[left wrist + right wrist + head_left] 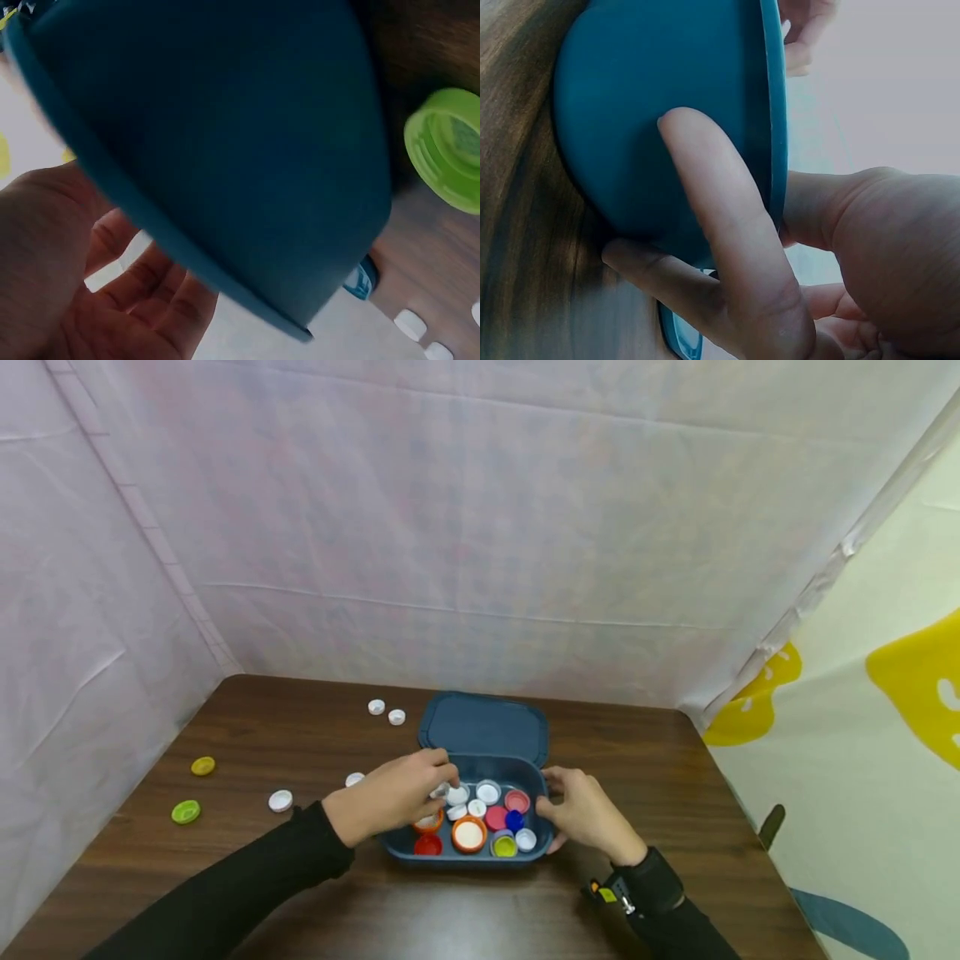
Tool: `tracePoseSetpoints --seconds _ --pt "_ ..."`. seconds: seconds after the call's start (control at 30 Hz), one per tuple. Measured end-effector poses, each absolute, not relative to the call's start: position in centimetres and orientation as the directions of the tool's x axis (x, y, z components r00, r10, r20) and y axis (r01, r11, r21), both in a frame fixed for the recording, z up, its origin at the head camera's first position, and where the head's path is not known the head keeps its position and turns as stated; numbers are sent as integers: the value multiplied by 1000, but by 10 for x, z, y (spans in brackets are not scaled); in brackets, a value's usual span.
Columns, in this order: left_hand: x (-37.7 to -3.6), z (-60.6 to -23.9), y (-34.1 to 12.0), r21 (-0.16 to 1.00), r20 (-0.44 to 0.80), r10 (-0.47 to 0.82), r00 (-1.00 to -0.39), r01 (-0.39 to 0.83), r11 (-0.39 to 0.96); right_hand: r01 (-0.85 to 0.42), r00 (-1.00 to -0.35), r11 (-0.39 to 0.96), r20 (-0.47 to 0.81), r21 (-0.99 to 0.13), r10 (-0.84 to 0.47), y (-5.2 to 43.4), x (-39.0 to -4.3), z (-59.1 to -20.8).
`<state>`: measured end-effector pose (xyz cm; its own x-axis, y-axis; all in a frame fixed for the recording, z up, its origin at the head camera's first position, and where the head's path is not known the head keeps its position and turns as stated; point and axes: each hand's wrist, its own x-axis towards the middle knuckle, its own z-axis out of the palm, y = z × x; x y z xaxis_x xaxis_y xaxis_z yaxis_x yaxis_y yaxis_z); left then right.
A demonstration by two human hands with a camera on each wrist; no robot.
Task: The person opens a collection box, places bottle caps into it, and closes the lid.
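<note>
An open blue box [465,857] sits on the brown table, its lid [483,727] folded back behind it. Several bottle caps lie inside: white, red, pink, blue, yellow-green and one orange-rimmed cap [468,835]. My left hand [397,793] reaches over the box's left edge, and its fingertips seem to pinch a white cap [441,791] just above the others. My right hand [581,810] grips the box's right wall. In the right wrist view its fingers [720,225] lie along the outside of the box [630,112], with the thumb over the rim.
Loose caps lie on the table [300,893] to the left: two white caps [386,712] near the lid, a third white cap [281,800], a yellow cap [202,766] and a green cap [185,812]. White sheeting walls in the back and left; a patterned curtain hangs on the right.
</note>
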<state>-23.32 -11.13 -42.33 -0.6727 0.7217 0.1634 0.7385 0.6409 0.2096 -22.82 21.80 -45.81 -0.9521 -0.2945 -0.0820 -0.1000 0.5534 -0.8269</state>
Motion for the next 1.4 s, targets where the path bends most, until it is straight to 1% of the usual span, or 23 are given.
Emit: tracePoseSetpoints --seconds 0.1,0.17,0.3,0.4,0.63,0.8,1.0,1.23,1.4 --pt "-235 -424 -109 192 131 729 -672 738 647 -101 -950 545 -81 -832 -300 218 -228 -459" --pt "-236 -424 -109 167 137 725 -675 737 655 -96 -950 540 -85 -836 -302 219 -228 -459" --pt "-242 -421 -111 126 201 707 -679 733 668 -92 -951 539 -87 -837 -297 219 -228 -458" --pt "-248 -417 -115 118 242 678 -694 715 690 -91 -952 543 -88 -835 -295 220 -228 -457" --pt "-272 -415 -134 226 254 572 -780 623 749 -84 -952 548 -95 -832 -290 221 -229 -456" --pt "-299 -428 -154 265 253 474 -843 531 805 -89 -952 547 -91 -832 -293 221 -230 -459" --pt "-324 -448 -178 355 201 383 -902 432 829 -106 -950 546 -77 -831 -303 220 -230 -461" --pt "-343 -460 -194 342 166 325 -931 363 867 -95 -948 544 -91 -834 -306 219 -229 -459" --pt "-351 -458 -199 321 113 309 -944 329 888 -103 -946 547 -87 -831 -312 219 -229 -459"
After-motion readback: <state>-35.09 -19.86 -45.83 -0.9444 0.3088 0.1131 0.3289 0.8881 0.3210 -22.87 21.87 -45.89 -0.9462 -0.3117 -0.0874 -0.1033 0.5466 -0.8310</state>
